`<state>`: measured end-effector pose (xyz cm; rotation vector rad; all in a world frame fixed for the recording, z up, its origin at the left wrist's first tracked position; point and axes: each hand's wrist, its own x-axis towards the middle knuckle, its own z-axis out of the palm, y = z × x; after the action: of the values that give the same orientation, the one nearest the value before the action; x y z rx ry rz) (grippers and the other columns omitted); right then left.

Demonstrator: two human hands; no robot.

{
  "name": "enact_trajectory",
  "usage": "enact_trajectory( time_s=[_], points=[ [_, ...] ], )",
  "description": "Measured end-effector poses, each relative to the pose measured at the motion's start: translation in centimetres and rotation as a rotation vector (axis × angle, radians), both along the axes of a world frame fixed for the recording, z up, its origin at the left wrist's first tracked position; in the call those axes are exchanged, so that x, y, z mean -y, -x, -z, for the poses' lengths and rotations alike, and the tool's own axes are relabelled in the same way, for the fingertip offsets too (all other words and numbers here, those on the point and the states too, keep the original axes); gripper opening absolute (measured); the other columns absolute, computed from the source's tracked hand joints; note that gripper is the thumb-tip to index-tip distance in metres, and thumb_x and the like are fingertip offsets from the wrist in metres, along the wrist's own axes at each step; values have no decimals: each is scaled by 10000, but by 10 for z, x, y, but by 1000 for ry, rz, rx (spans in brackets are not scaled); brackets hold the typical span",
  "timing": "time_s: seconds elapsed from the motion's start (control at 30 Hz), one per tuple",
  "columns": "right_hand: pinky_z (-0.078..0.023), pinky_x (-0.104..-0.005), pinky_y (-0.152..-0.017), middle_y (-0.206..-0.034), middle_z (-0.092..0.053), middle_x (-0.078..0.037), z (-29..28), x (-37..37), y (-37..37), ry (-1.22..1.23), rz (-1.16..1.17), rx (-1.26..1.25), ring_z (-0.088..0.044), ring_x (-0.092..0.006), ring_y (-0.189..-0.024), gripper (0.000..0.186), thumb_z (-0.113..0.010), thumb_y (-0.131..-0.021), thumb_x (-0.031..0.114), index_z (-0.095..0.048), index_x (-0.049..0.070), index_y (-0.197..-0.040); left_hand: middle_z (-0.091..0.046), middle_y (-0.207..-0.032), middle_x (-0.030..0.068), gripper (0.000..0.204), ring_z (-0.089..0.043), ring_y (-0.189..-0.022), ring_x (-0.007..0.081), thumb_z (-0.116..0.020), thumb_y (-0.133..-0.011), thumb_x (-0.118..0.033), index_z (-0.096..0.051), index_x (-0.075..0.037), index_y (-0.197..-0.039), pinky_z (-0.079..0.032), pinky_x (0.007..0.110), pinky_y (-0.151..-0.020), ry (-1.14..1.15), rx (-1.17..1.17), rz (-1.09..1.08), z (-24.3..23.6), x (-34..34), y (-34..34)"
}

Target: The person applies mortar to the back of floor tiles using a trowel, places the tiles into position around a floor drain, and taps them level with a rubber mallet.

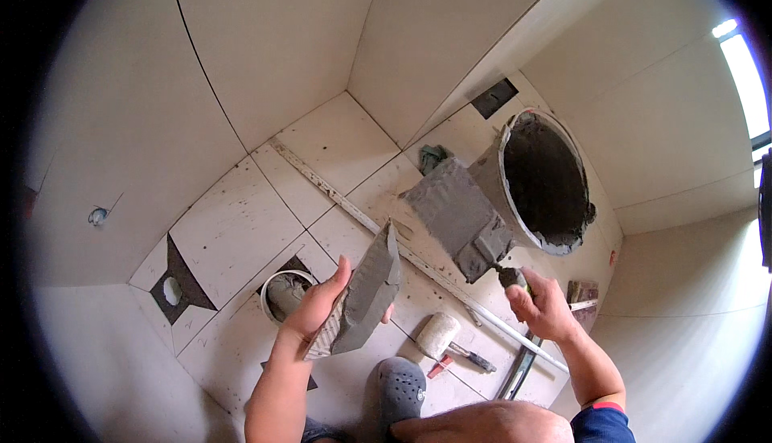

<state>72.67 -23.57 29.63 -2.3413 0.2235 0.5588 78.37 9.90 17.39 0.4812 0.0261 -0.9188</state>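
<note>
My left hand grips a cut piece of tile held tilted above the floor, its thumb on one side and fingertips showing at the other. Grey mortar coats the tile's broad face. My right hand is closed around the dark green handle of a trowel. The trowel's blade is caked in mortar and lies at the near end of a mortar-covered rectangular slab; how far it touches the slab is hard to tell. Beside the slab a large bucket leans toward me, its inside lined with dark mortar.
A white-headed mallet, a red clip-like tool and a spirit level lie near my clogged foot. A long pale straightedge crosses the tiled floor. A small bucket stands left; a floor cutout surrounds a pipe.
</note>
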Motion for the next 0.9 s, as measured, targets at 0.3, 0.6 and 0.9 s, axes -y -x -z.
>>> enact_trajectory(
  time_s=[0.3, 0.6, 0.9],
  points=[
    [-424, -265, -488, -697, -568, -55, 6, -22, 36, -639, 255, -389, -541, -133, -571, 613, -531, -947, 624, -591, 14, -938, -634, -1168, 135, 761, -634, -988, 207, -386, -996, -629, -481, 27, -1371, -516, 341, -864, -256, 56, -356, 2, -16, -12],
    [-427, -280, -542, -689, -510, -56, 5, -53, 34, -965, 326, -627, -488, -145, -529, 611, -456, -993, 594, -557, -6, -938, -655, -1162, 135, 601, -644, -1058, 226, -452, -1029, -473, -490, 27, -1360, -515, 365, -929, -171, 229, -357, 7, -22, -12],
    [-498, -304, -609, -684, -504, -58, 13, -55, 34, -940, 206, -604, -500, -136, -532, 607, -444, -1004, 581, -571, -7, -927, -602, -932, -14, 614, -461, -704, 49, -540, -999, -480, -496, -7, -1387, -379, 214, -618, -418, 486, -422, 9, -18, -15]
  ],
)
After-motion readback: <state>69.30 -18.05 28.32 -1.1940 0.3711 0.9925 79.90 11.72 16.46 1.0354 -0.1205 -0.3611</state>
